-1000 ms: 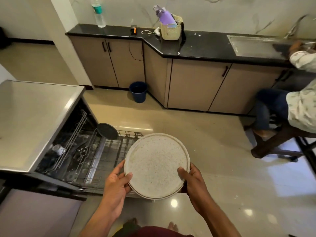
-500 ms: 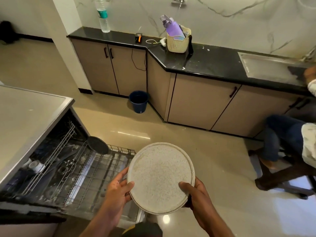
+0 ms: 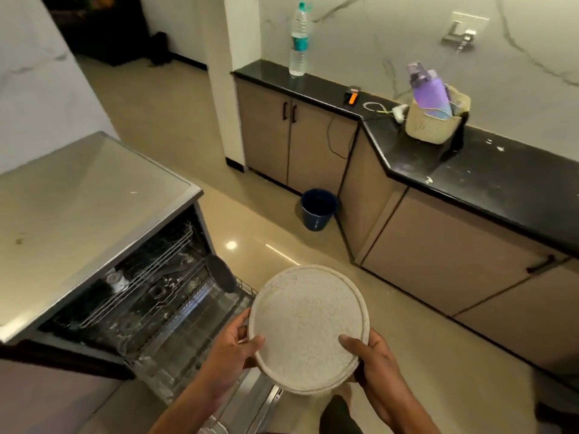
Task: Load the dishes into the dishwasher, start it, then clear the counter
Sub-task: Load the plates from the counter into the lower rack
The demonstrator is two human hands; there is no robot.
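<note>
I hold the plate point(image 3: 308, 328) by its near rim, my left hand point(image 3: 230, 355) and right hand point(image 3: 372, 361) each curled round an edge with the thumb pressed on its face, so it stays level and steady just right of the open dishwasher point(image 3: 150, 296). The lower rack point(image 3: 175, 327) is pulled out to my left, with a dark dish point(image 3: 221, 274) already standing at its far end, so I judge the plate goes into the free tines nearer me.

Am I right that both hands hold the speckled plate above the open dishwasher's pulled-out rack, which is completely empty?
Not quite. The head view shows a dark round dish already standing in the rack. The rest holds: left hand and right hand hold the speckled plate.
</note>
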